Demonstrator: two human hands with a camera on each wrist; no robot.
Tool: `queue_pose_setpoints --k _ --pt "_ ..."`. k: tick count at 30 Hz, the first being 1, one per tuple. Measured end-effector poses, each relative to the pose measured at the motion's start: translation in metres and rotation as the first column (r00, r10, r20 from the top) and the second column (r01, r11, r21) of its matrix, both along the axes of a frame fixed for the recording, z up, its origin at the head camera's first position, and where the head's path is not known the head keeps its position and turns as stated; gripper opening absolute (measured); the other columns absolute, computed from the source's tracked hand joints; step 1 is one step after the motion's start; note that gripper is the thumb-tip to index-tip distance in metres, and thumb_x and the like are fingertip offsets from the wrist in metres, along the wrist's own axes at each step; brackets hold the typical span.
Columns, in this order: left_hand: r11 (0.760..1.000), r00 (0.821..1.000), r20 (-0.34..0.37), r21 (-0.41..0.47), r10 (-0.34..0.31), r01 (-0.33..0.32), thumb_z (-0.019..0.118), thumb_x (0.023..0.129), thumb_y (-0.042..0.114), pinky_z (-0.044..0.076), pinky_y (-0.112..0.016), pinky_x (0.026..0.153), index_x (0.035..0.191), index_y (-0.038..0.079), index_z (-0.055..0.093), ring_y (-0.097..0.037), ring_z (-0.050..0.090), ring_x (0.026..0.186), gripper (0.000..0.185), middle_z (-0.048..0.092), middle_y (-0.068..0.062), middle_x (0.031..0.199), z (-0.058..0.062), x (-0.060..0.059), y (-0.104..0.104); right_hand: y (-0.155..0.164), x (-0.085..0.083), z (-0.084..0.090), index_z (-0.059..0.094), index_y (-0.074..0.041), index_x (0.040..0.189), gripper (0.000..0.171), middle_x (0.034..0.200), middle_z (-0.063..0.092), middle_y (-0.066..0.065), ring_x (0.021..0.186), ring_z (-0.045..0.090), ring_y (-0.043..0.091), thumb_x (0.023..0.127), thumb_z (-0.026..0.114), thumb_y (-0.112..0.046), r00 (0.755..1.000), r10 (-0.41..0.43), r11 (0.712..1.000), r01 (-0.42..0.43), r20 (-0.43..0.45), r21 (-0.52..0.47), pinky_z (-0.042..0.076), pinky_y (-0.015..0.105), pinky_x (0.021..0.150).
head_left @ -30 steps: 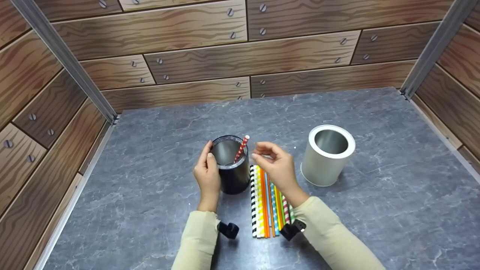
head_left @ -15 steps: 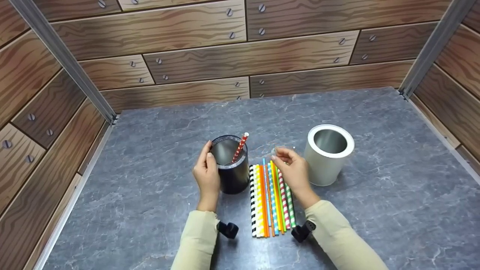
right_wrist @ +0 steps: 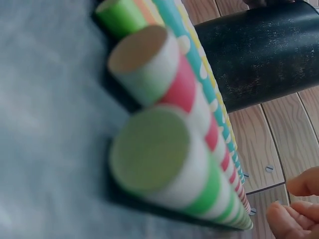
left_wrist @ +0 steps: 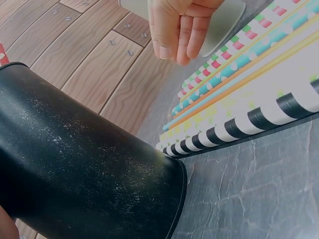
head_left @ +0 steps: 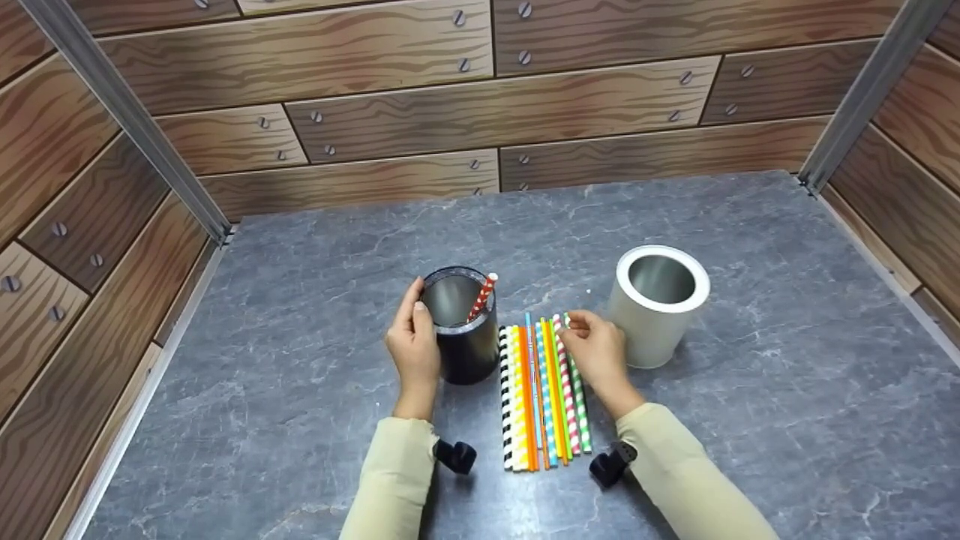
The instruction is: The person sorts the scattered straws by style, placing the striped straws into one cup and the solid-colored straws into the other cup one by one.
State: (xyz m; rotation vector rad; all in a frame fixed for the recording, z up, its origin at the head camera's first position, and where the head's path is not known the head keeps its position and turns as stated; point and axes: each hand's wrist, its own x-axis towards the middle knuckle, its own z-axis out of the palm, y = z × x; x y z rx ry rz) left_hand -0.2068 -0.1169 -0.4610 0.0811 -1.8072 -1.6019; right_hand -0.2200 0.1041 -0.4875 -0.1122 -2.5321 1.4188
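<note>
My left hand [head_left: 412,352] grips the side of a black cylindrical can [head_left: 469,356], its thumb and fingers near the rim. Inside the can leans one red straw with white dots [head_left: 482,296], its top sticking out past the rim. My right hand [head_left: 596,352] hovers over the far end of a row of paper straws [head_left: 551,405], nearest the green-and-white striped straw [right_wrist: 199,174] at the right edge. In the right wrist view, a gap shows between the thumb and fingertips, with nothing held there. The black-and-white striped straw [left_wrist: 229,127] lies at the left edge of the row.
A white can [head_left: 649,337] with a wide rim stands just right of my right hand, partly behind it. The grey marbled table [head_left: 315,315] extends around everything, with wood-patterned walls [head_left: 390,120] at the back and sides.
My right hand has moved from beside the black can rightward and down to the straws' far end. The left hand keeps its grip; the red straw has shifted slightly.
</note>
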Motion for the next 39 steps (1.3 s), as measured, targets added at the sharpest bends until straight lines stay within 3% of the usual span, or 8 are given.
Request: queue_pose_setpoints --k 7,13,22,27,39 --pt "1.0 1.0 0.006 -0.012 0.009 -0.009 0.045 0.092 0.002 0.045 -0.031 0.098 0.12 -0.001 0.06 -0.024 0.056 0.114 0.032 0.062 -0.015 0.119 0.0 0.001 -0.001 0.002 -0.002 -0.008 0.067 0.005 0.103 0.029 0.09 0.07 0.018 0.082 0.067 0.028 0.076 0.066 -0.006 1.0 0.017 0.997 -0.016 -0.01 0.077 0.055 0.039 0.073" --pt "1.0 1.0 0.002 -0.013 0.011 -0.011 0.045 0.092 0.001 0.045 -0.032 0.097 0.12 -0.003 0.06 -0.024 0.056 0.114 0.032 0.062 -0.016 0.119 -0.001 0.001 -0.001 0.003 -0.003 -0.015 0.067 0.004 0.102 0.029 0.089 0.069 0.018 0.081 0.066 0.029 0.075 0.069 -0.007 0.998 0.044 0.993 -0.049 0.043 0.107 0.055 0.039 0.073" --pt "1.0 1.0 -0.001 -0.002 0.012 -0.012 0.045 0.091 0.001 0.044 -0.03 0.098 0.12 -0.003 0.06 -0.023 0.056 0.114 0.032 0.062 -0.015 0.119 -0.001 0.001 0.0 0.003 -0.005 -0.011 0.068 0.002 0.1 0.028 0.089 0.068 0.016 0.083 0.063 0.028 0.073 0.071 -0.006 0.991 0.107 0.976 -0.12 0.079 0.184 0.051 0.043 0.076" --pt "1.0 1.0 -0.008 0.007 0.003 -0.002 0.045 0.092 0.001 0.045 -0.03 0.098 0.12 -0.003 0.059 -0.025 0.056 0.114 0.032 0.062 -0.016 0.119 -0.001 0.001 0.0 0.002 -0.009 -0.005 0.067 0.003 0.101 0.031 0.088 0.068 0.015 0.084 0.062 0.028 0.071 0.069 -0.005 0.984 0.09 0.979 -0.116 0.153 0.17 0.051 0.041 0.077" --pt "1.0 1.0 0.002 0.019 -0.003 0.003 0.044 0.092 0.001 0.043 -0.028 0.099 0.12 -0.003 0.059 -0.025 0.055 0.116 0.032 0.061 -0.016 0.12 0.002 0.001 0.001 0.003 -0.012 -0.006 0.066 -0.002 0.097 0.026 0.084 0.066 0.013 0.081 0.061 0.026 0.071 0.069 -0.006 0.976 0.094 0.982 -0.123 0.194 0.146 0.049 0.04 0.074"
